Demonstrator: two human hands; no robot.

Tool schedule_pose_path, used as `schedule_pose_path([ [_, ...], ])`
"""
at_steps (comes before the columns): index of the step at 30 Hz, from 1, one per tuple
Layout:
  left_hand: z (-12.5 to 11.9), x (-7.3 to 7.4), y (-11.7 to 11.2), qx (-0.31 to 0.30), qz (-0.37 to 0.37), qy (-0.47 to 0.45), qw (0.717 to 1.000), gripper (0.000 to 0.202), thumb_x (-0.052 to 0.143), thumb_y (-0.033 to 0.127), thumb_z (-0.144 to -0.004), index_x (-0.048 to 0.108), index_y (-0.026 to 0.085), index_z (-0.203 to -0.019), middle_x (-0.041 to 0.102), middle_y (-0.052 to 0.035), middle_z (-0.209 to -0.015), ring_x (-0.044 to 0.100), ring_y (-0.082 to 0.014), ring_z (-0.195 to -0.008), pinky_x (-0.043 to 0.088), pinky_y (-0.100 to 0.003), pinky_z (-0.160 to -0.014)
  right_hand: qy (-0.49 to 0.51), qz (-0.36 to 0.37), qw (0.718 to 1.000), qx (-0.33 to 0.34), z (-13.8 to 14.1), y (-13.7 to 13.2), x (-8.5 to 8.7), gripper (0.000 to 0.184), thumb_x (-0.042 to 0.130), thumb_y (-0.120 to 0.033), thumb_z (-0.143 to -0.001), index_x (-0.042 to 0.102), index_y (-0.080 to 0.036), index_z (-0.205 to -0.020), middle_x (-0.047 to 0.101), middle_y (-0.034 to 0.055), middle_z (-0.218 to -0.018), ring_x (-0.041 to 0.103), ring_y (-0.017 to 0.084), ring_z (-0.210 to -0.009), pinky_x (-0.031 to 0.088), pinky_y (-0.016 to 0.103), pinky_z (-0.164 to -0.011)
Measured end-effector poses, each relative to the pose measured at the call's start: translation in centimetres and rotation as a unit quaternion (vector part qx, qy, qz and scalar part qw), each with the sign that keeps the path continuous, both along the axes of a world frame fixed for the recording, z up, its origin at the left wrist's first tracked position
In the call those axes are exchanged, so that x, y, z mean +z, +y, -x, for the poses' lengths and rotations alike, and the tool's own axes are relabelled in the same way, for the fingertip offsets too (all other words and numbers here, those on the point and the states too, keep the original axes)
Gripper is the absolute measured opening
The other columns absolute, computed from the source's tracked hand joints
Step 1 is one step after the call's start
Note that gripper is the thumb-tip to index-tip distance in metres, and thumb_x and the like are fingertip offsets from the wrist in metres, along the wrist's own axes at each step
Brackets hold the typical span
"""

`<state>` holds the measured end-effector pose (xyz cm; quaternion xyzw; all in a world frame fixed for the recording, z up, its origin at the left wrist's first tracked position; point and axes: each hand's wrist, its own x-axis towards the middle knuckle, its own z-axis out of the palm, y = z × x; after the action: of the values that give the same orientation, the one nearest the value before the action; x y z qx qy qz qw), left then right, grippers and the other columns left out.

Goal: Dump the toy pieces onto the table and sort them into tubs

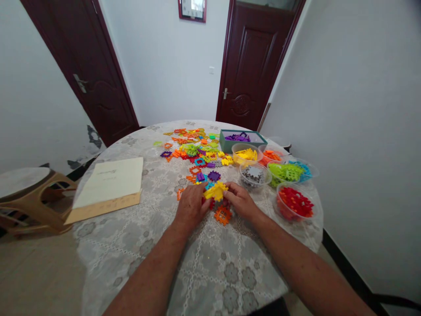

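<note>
Both my hands rest on a round table covered with a grey patterned cloth (pixel 204 272). My left hand (pixel 191 204) and my right hand (pixel 239 199) close from either side on a small cluster of interlocking plastic pieces; its top piece is yellow (pixel 215 191), with red pieces under it. An orange square piece (pixel 222 215) lies on the cloth just in front of the cluster, by my right hand. Beyond my hands spreads a loose heap of several coloured pieces (pixel 197 151).
Clear tubs at the right hold sorted pieces: red (pixel 294 202), green (pixel 282 172), grey (pixel 254 174), yellow (pixel 246 154), orange (pixel 271 155), blue (pixel 304 169). A green box (pixel 241 139) holds purple ones. Paper and an envelope (pixel 110 184) lie left. A stool (pixel 29 197) stands at far left.
</note>
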<state>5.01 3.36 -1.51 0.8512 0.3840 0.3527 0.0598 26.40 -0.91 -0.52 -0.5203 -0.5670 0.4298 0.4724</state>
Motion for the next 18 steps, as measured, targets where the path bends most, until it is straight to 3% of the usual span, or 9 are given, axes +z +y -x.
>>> schedule_pose_path([
  [4,0.1,0.3,-0.6,-0.061,0.027,-0.055,0.996,0.054,0.061,0.025,-0.096,0.044,0.025,-0.148,0.067,-0.0094,-0.125,0.065,-0.0246,-0.116,0.052,-0.043,-0.104,0.034,0.023,0.999,0.01,0.5,-0.1,0.6,0.029,0.064,-0.046,-0.089,0.067,-0.021,-0.103,0.065,-0.0023,-0.069,0.06,0.014,-0.059,0.048,0.024,-0.058],
  [12,-0.4,0.2,-1.6,-0.138,0.049,-0.089,0.985,0.059,0.059,0.012,-0.093,0.044,0.027,-0.149,0.062,-0.0094,-0.132,0.062,-0.0222,-0.122,0.054,-0.039,-0.103,0.078,0.043,0.995,0.054,0.0,-0.2,0.7,0.033,0.075,-0.045,-0.082,0.068,-0.02,-0.103,0.069,-0.0007,-0.077,0.059,0.013,-0.06,0.047,0.025,-0.058],
  [18,0.1,0.6,-1.6,-0.154,0.057,-0.105,0.981,0.063,0.063,0.022,-0.096,0.039,0.032,-0.154,0.064,-0.0065,-0.126,0.067,-0.0172,-0.1,0.06,-0.034,-0.09,0.059,0.049,0.995,0.069,-0.4,-0.7,2.2,0.033,0.075,-0.047,-0.083,0.066,-0.019,-0.098,0.07,0.0001,-0.079,0.059,0.013,-0.06,0.048,0.026,-0.059],
])
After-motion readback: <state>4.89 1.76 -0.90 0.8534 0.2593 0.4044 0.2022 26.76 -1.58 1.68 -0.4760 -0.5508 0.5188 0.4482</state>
